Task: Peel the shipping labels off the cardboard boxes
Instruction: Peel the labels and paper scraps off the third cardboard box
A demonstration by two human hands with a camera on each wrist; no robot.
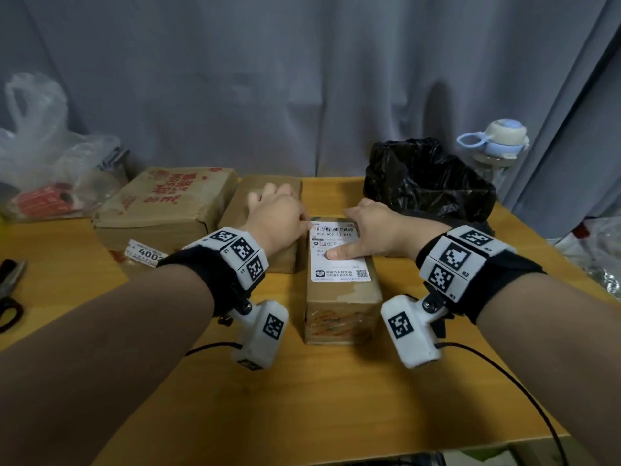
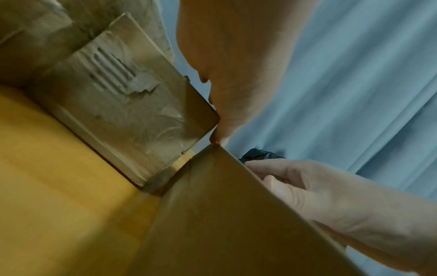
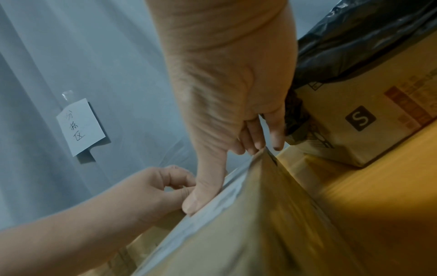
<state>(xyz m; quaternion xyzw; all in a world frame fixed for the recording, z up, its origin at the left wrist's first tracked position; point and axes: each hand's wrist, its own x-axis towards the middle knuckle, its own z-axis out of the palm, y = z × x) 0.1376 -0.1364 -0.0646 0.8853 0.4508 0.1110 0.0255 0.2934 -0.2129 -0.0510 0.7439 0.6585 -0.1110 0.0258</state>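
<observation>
A narrow cardboard box [image 1: 342, 304] lies lengthwise in the middle of the wooden table [image 1: 319, 398], with a white shipping label [image 1: 339, 267] flat on its top. My right hand [image 1: 376, 230] holds this box, its thumb pressed on the label and its fingers hooked over the far right edge. In the right wrist view the thumb [image 3: 196, 198] lies on the label's pale strip [image 3: 227, 194]. My left hand [image 1: 279, 213] reaches in from the left, and its curled fingers pick at the label's far left corner. In the left wrist view a fingertip [image 2: 218, 138] touches the box's corner.
A second plain box [image 1: 285, 260] sits just left of the narrow one, under my left wrist. Further left is a larger box with red print [image 1: 168, 200] and a label [image 1: 144, 255] on its front. A black plastic bag [image 1: 426, 183] and a water bottle [image 1: 500, 146] stand back right. Scissors [image 1: 10, 297] lie at the left edge.
</observation>
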